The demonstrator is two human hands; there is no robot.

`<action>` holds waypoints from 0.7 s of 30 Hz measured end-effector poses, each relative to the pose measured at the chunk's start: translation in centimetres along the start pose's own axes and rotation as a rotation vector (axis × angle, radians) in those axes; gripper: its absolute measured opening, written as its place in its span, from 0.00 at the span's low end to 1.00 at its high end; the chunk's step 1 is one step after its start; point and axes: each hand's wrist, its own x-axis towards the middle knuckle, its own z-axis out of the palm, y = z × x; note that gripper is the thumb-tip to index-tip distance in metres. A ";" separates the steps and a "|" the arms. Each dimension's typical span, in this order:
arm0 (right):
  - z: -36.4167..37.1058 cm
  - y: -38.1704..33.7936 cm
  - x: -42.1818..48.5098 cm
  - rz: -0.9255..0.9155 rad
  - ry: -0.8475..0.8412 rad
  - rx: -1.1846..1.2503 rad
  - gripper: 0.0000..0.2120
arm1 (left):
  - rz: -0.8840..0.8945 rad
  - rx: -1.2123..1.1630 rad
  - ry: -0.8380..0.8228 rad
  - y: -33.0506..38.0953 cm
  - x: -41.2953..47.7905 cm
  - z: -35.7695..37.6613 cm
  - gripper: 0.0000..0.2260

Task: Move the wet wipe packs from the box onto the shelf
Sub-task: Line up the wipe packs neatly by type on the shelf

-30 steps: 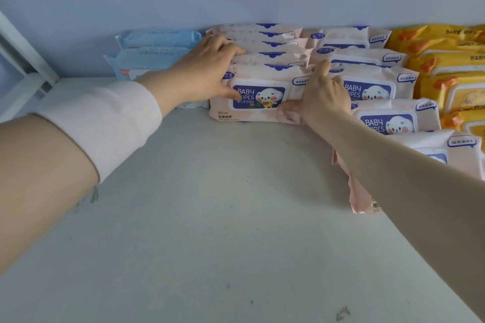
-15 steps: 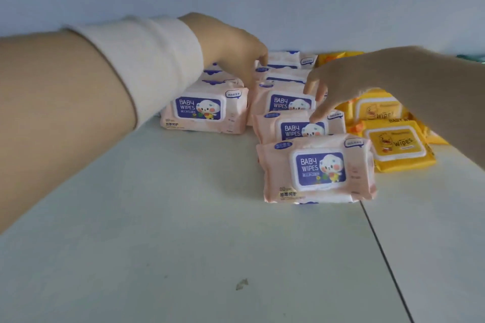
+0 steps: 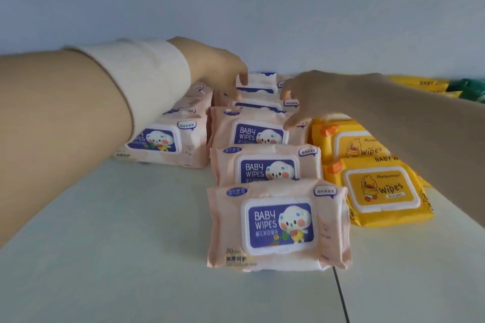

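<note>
Fingers of the right hand hung loosely bent, one tip touching a pink wet wipe pack in the row on the pale shelf. The left hand dipped among the rear packs, its grip impossible to tell. A dark seam crossed the shelf below the blue-grey wall. The right forearm hid part of the yellow packs.

Head camera looks low and close across the shelf toward the wall.
</note>
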 end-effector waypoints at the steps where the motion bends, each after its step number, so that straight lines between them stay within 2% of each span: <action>1: 0.4 0.1 0.8 0.002 0.015 0.006 0.35 | 0.011 -0.015 0.028 -0.4 0.9 0.0 0.23; 5: 2.3 0.4 3.8 -0.014 0.029 0.033 0.49 | 0.048 -0.076 0.121 -1.0 4.0 0.6 0.25; 9: 3.3 1.3 5.2 -0.001 0.030 0.071 0.54 | 0.089 -0.070 0.229 -1.2 5.1 1.9 0.25; 11: 3.5 1.3 5.3 0.002 0.020 0.033 0.57 | 0.119 -0.114 0.273 -1.7 5.2 2.5 0.20; 15: 4.0 1.2 5.3 0.008 0.032 0.064 0.57 | 0.142 -0.185 0.375 -2.3 5.6 3.1 0.15; 21: 4.3 0.8 4.5 0.011 0.164 0.056 0.52 | 0.151 -0.193 0.447 -2.3 6.1 2.9 0.10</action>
